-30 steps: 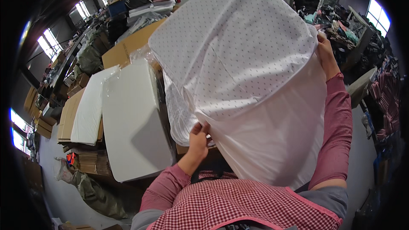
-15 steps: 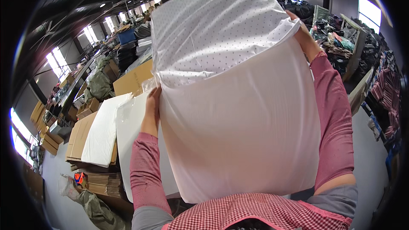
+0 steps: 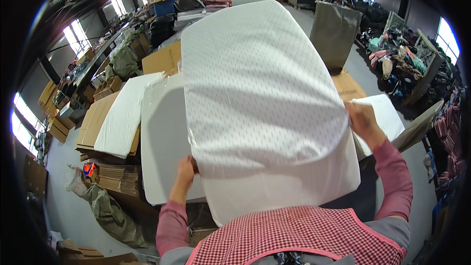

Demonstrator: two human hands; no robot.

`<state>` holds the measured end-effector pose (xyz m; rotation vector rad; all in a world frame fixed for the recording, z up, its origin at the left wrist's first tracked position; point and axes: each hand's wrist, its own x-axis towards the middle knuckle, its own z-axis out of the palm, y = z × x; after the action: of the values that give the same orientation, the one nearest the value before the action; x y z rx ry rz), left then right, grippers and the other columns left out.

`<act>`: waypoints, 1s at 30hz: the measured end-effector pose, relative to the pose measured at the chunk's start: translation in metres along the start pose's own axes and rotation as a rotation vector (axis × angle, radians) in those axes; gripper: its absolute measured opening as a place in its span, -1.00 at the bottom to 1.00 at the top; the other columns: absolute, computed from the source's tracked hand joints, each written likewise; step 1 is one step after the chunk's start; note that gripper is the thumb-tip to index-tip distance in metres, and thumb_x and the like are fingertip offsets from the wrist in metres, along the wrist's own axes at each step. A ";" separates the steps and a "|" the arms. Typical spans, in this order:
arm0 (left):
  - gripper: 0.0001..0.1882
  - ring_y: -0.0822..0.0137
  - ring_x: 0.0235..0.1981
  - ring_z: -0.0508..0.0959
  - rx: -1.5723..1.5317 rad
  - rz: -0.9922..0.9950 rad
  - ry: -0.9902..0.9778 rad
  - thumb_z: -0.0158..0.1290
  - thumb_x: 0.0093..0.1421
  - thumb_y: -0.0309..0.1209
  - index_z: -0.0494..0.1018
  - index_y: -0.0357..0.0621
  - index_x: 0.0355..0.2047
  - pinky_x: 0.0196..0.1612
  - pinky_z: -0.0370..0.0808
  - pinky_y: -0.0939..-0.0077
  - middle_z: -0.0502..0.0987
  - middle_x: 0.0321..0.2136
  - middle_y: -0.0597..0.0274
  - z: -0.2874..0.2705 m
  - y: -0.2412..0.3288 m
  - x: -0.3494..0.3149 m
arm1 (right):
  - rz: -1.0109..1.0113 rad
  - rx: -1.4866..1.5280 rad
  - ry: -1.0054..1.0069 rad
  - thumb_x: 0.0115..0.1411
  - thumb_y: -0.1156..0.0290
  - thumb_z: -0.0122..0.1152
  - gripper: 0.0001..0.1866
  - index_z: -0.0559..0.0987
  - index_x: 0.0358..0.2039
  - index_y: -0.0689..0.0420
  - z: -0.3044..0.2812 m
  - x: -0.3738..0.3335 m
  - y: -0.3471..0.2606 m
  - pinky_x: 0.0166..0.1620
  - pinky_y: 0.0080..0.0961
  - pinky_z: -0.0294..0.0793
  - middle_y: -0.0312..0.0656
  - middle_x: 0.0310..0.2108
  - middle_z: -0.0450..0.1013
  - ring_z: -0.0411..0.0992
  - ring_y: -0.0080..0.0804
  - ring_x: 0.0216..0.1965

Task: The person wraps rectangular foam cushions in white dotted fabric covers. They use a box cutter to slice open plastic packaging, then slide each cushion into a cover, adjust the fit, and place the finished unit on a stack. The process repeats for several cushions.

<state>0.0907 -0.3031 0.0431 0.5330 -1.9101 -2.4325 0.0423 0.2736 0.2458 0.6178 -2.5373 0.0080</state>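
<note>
A white mattress pad [image 3: 289,189] leans against my front, its near end bare. A white fitted cover with small grey marks [image 3: 255,88] is drawn over the rest of it, the hem crossing the pad in a curve. My left hand [image 3: 185,172] is closed on the cover's edge at the pad's left side. At the right side, higher up, my right hand [image 3: 364,120] grips the cover's edge, fingers curled and partly hidden behind it. Beneath lies another pale flat pad [image 3: 164,137].
To the left, a white pad [image 3: 122,118] lies on stacked cardboard [image 3: 117,179] beside a crumpled green sack [image 3: 113,216]. Another white pad [image 3: 385,115] is at the right, near a grey-wrapped upright block [image 3: 335,34]. Heaped bags and fabric [image 3: 402,64] line the right side.
Both hands have come down toward me, pulling the cover over much more of the pad. The bare part has shrunk to its near end, and the pad's far end has lowered.
</note>
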 end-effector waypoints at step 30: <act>-0.31 0.10 0.08 0.47 -0.342 -0.236 -0.059 0.28 0.10 -0.44 0.20 -0.33 0.17 0.16 0.43 0.09 0.42 0.07 0.02 -0.007 -0.038 -0.162 | 0.687 0.835 -0.709 0.19 0.34 0.26 -0.70 0.62 -0.12 0.23 0.146 -0.157 -0.014 -0.14 -0.46 0.51 -0.11 -0.26 0.62 0.55 -0.46 -0.24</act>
<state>0.2531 -0.2660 0.0484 0.7099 -1.4691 -2.8668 0.0959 0.3097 0.0411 -0.0531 -3.2557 1.3481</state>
